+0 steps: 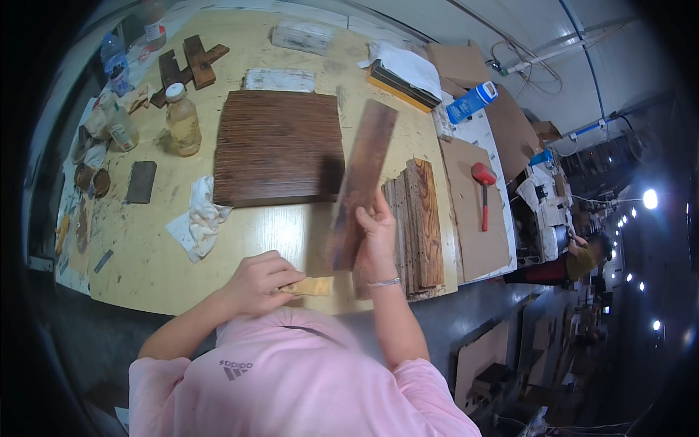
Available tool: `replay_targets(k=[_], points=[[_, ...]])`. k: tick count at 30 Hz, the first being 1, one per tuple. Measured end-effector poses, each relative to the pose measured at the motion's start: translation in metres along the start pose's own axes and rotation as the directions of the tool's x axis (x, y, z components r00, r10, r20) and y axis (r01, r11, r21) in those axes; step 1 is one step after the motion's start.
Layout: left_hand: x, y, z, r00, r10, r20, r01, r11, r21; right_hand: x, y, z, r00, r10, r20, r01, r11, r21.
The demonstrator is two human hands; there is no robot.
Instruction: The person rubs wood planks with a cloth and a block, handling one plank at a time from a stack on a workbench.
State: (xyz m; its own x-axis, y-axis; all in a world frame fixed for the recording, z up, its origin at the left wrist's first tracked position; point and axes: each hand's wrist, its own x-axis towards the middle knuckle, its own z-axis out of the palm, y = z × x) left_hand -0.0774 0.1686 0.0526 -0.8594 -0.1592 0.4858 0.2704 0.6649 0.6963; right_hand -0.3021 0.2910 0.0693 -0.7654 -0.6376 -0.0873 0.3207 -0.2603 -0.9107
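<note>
Brown wood fills the right hand [377, 237], which is clamped on a long board [368, 164], thumb pressed on its face and fingers reaching round its right edge; the board slants, its far end leaning right and its near end pointing toward the front rim of the table [284, 237]; the left hand [263, 282] is curled tight on a yellow pad [313, 286], whose free end points right, just beside the board's near end; I cannot tell whether the pad is cloth or sponge.

Left of the board lies a broad stack of dark strips [278, 146], its right edge close to the board; whether they touch I cannot tell; bare tabletop runs between the stack's front edge and the left hand, giving room to move; a crumpled cloth [204, 218] bounds that space on the left, touching the stack's near left corner.

Room is tighter on the right, where a row of planks [419, 226] stands near the right hand; past it, a red mallet [484, 193] lies on cardboard [473, 247] near the table's right edge; a capped bottle [183, 124] stands left of the stack.
</note>
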Motion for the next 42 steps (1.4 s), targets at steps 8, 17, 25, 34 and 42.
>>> replay_targets(k=[8, 17, 25, 34, 42], points=[[-0.032, -0.023, -0.036, 0.923, -0.345, -0.171, 0.345, 0.938, -0.032, -0.024, 0.013, -0.109, 0.950, -0.299, -0.095, 0.066, 0.487, -0.871], [-0.038, -0.032, -0.044, 0.829, -0.496, -0.258, 0.470, 0.868, -0.160, -0.025, 0.039, -0.087, 0.912, -0.407, 0.056, 0.028, -0.074, -0.997], [-0.045, -0.028, -0.047, 0.810, -0.508, -0.292, 0.473, 0.861, -0.184, 0.019, 0.087, 0.003, 0.766, -0.300, 0.569, 0.563, -0.116, -0.818], [-0.077, -0.032, -0.067, 0.703, -0.584, -0.407, 0.542, 0.810, -0.226, 0.044, 0.111, 0.004, 0.741, -0.215, 0.637, 0.567, -0.308, -0.764], [-0.075, -0.039, -0.069, 0.498, -0.694, -0.520, 0.443, 0.719, -0.536, -0.002, 0.070, 0.015, 0.923, 0.250, 0.293, 0.207, 0.319, -0.925]])
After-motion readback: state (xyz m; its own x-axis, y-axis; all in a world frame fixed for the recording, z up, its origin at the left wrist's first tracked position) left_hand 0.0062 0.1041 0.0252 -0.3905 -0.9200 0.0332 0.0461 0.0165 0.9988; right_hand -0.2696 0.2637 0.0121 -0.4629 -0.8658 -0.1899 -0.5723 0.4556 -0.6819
